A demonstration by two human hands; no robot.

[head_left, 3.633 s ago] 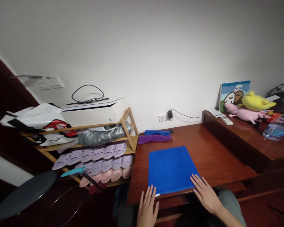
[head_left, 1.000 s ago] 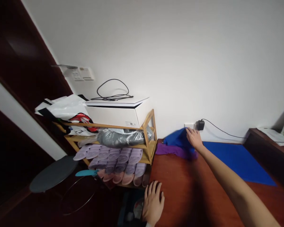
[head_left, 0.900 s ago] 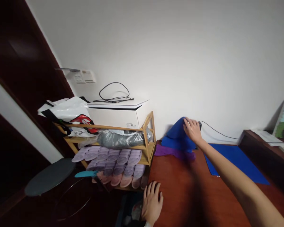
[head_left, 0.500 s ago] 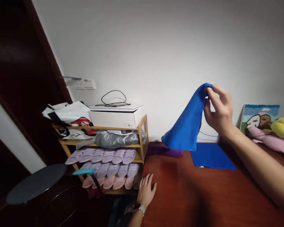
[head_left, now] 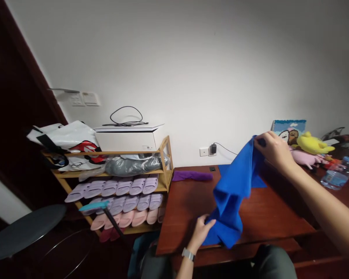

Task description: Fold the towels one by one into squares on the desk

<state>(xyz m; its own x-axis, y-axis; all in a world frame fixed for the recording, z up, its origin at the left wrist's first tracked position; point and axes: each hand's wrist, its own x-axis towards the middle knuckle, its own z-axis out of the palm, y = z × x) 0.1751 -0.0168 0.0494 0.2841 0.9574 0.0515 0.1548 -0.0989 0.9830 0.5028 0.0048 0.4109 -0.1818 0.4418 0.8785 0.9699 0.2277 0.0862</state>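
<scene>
A blue cloth (head_left: 234, 182) hangs in loose folds above the desk's front part. My right hand (head_left: 275, 149) is closed on its upper corner, raised well off the wood. Low at the cloth's left side, my left hand (head_left: 203, 229) pinches the lower edge between thumb and fingers; a watch is on that wrist. Behind the hanging cloth, a second blue cloth (head_left: 258, 182) lies flat on the desk, partly covered from sight. A folded purple cloth (head_left: 192, 176) rests along the desk's back left edge.
The reddish-brown desk (head_left: 180, 209) meets the wall, which has a plugged-in charger (head_left: 213, 148). A rack of slippers (head_left: 125, 186) stands left, topped by a white box (head_left: 125, 140). At right are plush toys (head_left: 312, 143) and a water bottle (head_left: 337, 174). A dark round stool (head_left: 26, 232) stands far left.
My left hand has come off the desk and taken hold of the blue cloth's lower edge. My right hand has lowered the cloth nearer. The view has shifted to the right.
</scene>
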